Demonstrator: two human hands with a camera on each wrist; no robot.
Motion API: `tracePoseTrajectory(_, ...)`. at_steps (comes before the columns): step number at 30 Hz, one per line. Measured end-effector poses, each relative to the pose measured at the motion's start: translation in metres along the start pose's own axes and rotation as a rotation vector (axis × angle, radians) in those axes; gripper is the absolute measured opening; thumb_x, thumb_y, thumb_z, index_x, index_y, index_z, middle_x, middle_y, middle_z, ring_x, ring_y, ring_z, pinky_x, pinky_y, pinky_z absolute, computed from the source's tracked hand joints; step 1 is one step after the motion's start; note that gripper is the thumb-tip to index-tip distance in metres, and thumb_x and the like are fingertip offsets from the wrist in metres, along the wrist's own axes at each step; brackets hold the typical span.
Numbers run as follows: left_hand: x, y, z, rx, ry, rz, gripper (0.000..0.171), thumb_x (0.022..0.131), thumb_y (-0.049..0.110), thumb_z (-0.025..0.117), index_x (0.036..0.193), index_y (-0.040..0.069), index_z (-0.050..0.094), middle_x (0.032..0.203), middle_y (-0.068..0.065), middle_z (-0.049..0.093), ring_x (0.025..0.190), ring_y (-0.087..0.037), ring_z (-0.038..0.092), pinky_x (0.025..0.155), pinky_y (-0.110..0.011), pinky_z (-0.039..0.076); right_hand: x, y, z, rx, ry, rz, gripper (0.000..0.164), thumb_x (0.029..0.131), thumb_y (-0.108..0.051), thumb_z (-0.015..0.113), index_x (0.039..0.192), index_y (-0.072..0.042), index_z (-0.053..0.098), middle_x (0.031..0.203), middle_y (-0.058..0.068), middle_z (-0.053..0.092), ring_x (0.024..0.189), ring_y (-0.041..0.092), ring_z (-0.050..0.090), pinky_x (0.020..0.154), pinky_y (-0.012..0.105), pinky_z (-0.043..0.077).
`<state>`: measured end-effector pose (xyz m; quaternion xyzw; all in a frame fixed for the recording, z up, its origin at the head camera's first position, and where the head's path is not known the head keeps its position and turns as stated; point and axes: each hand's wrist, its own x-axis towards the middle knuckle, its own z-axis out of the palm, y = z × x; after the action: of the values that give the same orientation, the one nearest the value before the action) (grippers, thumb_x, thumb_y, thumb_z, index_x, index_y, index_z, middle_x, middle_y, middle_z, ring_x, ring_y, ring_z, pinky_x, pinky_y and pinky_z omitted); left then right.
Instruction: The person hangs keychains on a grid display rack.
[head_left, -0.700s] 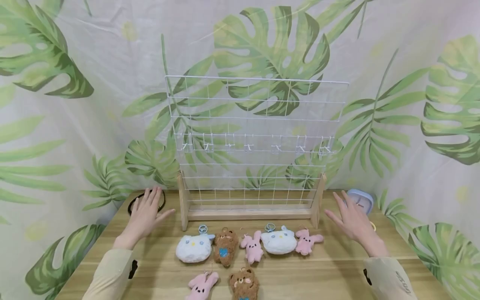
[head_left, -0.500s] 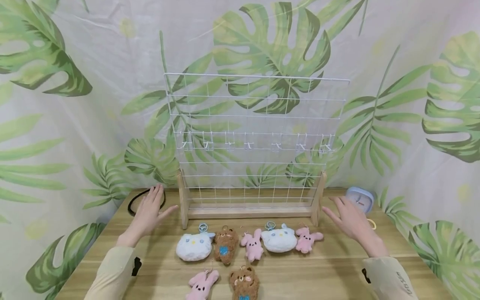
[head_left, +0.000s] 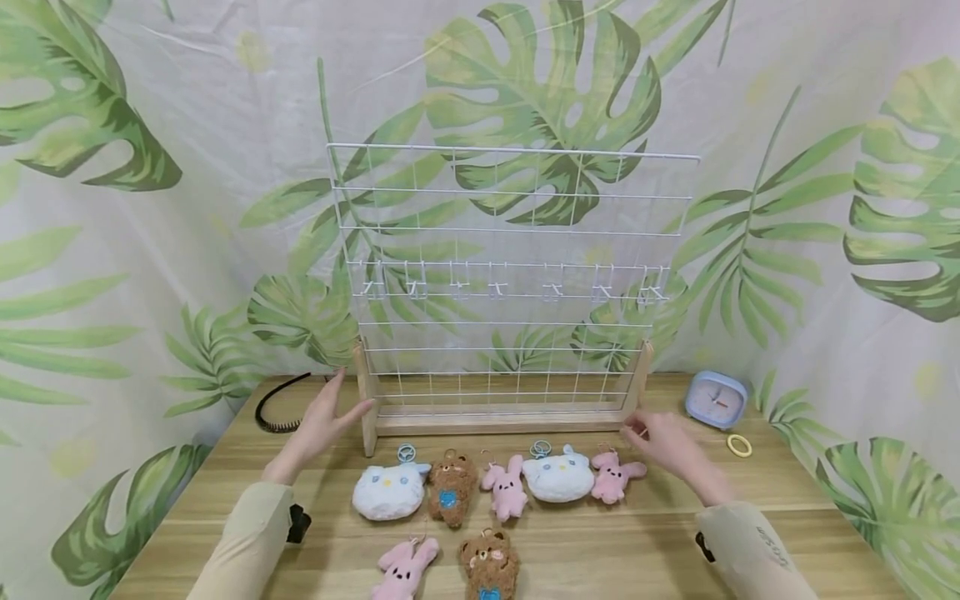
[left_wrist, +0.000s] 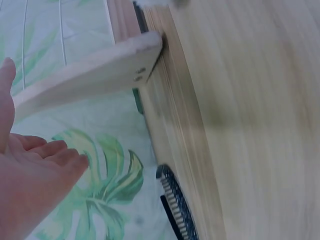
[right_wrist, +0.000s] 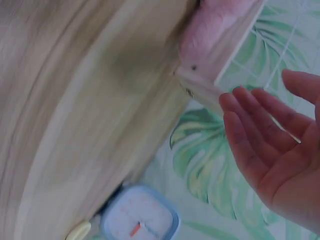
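Note:
A white wire grid rack stands at the back of the table on a wooden base (head_left: 498,427), with a row of small white hooks (head_left: 552,291) across its middle. My left hand (head_left: 318,425) is beside the rack's left wooden post (head_left: 365,400), its thumb spread and nothing in it. By the right post (head_left: 637,383), my right hand (head_left: 667,446) has gently bent fingers and holds nothing; the right wrist view shows its palm (right_wrist: 280,170). Plush keychains lie in front: white cats (head_left: 387,495) (head_left: 558,478), brown bears (head_left: 451,490) (head_left: 489,567), and several pink rabbits (head_left: 507,493).
Behind my left hand lies a black toothed headband (head_left: 262,414). At the back right are a blue clock (head_left: 716,400) and a yellow ring (head_left: 742,455). A leaf-patterned curtain (head_left: 225,125) hangs behind the table (head_left: 637,558).
Both hands have moved inward toward the rack's posts. The right fingers have bent more. Clock, yellow ring and headband show more fully now; the plush keychains stay where they were.

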<state>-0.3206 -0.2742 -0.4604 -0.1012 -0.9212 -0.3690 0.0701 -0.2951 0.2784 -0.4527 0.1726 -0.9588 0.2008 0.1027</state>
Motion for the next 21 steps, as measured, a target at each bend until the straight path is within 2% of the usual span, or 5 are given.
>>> tracePoseTrajectory(3, 0.003, 0.002, 0.004, -0.028, -0.014, -0.007, 0.098, 0.098, 0.050, 0.057, 0.157, -0.005, 0.001, 0.162, -0.033, 0.009, 0.149, -0.054, 0.012, 0.120, -0.071, 0.016, 0.002, -0.002, 0.009, -0.038, -0.005, 0.010, 0.011, 0.090, -0.013, 0.067, 0.091, -0.003, 0.072, 0.078, 0.005, 0.073, 0.069, 0.016, 0.067, 0.064, 0.033, 0.059)
tracePoseTrajectory(5, 0.004, 0.003, 0.007, -0.046, -0.015, 0.004, 0.098, 0.097, 0.049, 0.058, 0.157, -0.005, 0.002, 0.162, -0.033, 0.011, 0.148, -0.053, 0.015, 0.119, -0.069, 0.021, 0.003, -0.002, 0.015, -0.061, -0.008, 0.021, 0.010, 0.088, -0.011, 0.067, 0.089, -0.002, 0.072, 0.075, 0.005, 0.071, 0.066, 0.014, 0.064, 0.060, 0.030, 0.057)
tracePoseTrajectory(11, 0.003, 0.005, 0.012, -0.130, -0.013, 0.022, 0.094, 0.098, 0.040, 0.061, 0.157, -0.007, 0.004, 0.160, -0.035, 0.015, 0.147, -0.051, 0.022, 0.117, -0.062, 0.034, 0.008, -0.003, 0.029, -0.068, -0.009, 0.041, 0.008, 0.085, -0.006, 0.068, 0.078, -0.002, 0.069, 0.062, 0.001, 0.059, 0.056, 0.009, 0.047, 0.049, 0.021, 0.040)
tracePoseTrajectory(17, 0.004, 0.005, 0.014, -0.204, -0.037, 0.002, 0.084, 0.101, 0.030, 0.059, 0.156, -0.008, 0.010, 0.159, -0.035, 0.019, 0.146, -0.049, 0.026, 0.117, -0.057, 0.036, 0.008, -0.005, 0.033, -0.082, 0.018, 0.077, 0.016, 0.083, -0.003, 0.068, 0.068, -0.004, 0.067, 0.061, 0.003, 0.061, 0.053, 0.011, 0.048, 0.046, 0.023, 0.043)
tracePoseTrajectory(21, 0.005, 0.005, 0.015, -0.181, -0.031, 0.006, 0.074, 0.101, 0.030, 0.059, 0.153, -0.009, 0.024, 0.152, -0.034, 0.037, 0.141, -0.047, 0.039, 0.113, -0.055, 0.042, 0.010, -0.005, 0.037, -0.093, -0.008, 0.114, 0.021, 0.083, -0.003, 0.068, 0.062, -0.006, 0.066, 0.057, 0.001, 0.059, 0.050, 0.010, 0.046, 0.045, 0.023, 0.040)
